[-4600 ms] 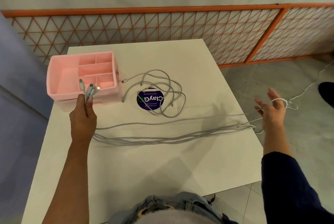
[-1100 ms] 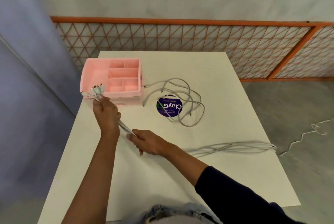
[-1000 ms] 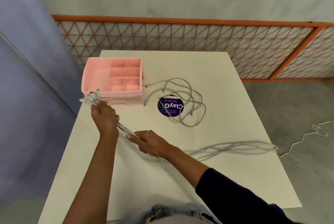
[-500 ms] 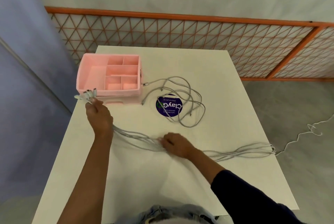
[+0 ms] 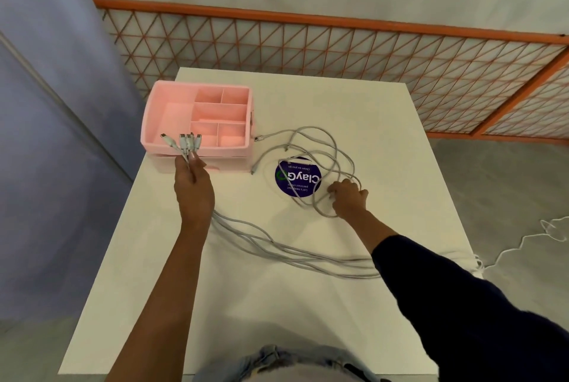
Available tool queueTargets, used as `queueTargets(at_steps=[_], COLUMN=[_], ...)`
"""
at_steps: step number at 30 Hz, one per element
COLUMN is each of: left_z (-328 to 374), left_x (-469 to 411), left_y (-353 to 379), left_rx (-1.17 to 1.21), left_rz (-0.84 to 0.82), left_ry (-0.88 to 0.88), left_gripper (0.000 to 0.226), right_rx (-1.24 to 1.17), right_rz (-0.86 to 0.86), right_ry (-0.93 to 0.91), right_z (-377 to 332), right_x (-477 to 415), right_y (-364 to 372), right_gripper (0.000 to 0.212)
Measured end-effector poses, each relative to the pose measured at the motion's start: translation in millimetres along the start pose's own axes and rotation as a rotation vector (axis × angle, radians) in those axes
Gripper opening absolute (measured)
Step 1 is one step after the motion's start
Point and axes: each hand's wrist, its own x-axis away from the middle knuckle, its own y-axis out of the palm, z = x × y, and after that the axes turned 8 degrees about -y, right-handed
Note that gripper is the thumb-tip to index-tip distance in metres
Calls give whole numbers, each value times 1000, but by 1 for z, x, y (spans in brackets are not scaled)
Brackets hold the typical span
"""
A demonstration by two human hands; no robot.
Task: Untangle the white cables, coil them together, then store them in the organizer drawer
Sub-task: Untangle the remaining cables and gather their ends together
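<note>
My left hand grips a bunch of white cable ends, their plugs fanned out in front of the pink organizer. From that hand the cable strands trail across the white table toward its right edge. A loose tangle of white cables lies over a round blue sticker. My right hand rests on the near right part of that tangle, fingers curled round some strands. The organizer's top compartments hold nothing; its drawer front sits below, behind my left hand.
An orange lattice fence runs behind the table. A thin white cord lies on the grey floor to the right. A blue-grey wall stands at the left. The table's right edge lies close to the cable ends.
My right hand left the stretched strands near the table's middle and moved right and away onto the loose tangle by the sticker. My left hand keeps holding the plug ends by the organizer.
</note>
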Motion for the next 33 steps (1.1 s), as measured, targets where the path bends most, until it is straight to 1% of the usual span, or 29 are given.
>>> queueTargets(at_steps=[3,5,8,10,11,12,13,16,17,18,20,21,22,24,27,29,31,33], left_z=[0,0,-1,-1,0,1,2,4,4,4,5,5,5,5,4,5,6,8], left_x=[1,1,2,4,5,5,6,9,9,10,11,12,13,13,12,12,13,13], left_y=[-1,-2,-1,-1,0,0,0,1,1,0,-1,-2,-3,-4,-5,-4,-3,-2], left_rx=[0,0,-5,-19,-24,-27,-28,-26,-24,-25,-33,-37,-39,-42,-49,-51,-57,-55], left_rz=[-8,-10,-20,-23,-24,-27,-34,-44,-46,-47,-46,-45,-45,-42,-42,-47,-46,-47], left_ry=[-4,-1,8,18,23,27,33,43,42,39,42,46,48,43,34,33,29,22], left_gripper=[23,23,24,26,26,27,27,26,25,25,24,24,24,23,24,24,24,23], right_rx=[-98,-241,-525,-635,-672,-706,-734,-749,-763,-808,-963,-1025,-1078,-1199,-1455,-1580,-1638,-1623], right_rz=[108,183,384,520,555,556,520,318,276,246,190,156,138,107,60,97,141,151], right_ry=[13,43,54,72,93,115,135,188,228,270,364,405,429,425,450,480,528,583], right_z=[7,9,9,7,6,7,8,13,14,15,16,15,16,15,7,5,4,3], right_x=[4,4,2,2,2,1,-1,0,2,5,11,12,12,13,15,13,9,4], right_y=[4,2,-15,-35,-45,-52,-56,-53,-47,-39,-26,-21,-16,-15,-25,-28,-30,-27], right_gripper=[34,28,16,13,15,17,20,21,21,25,42,45,41,12,22,25,25,18])
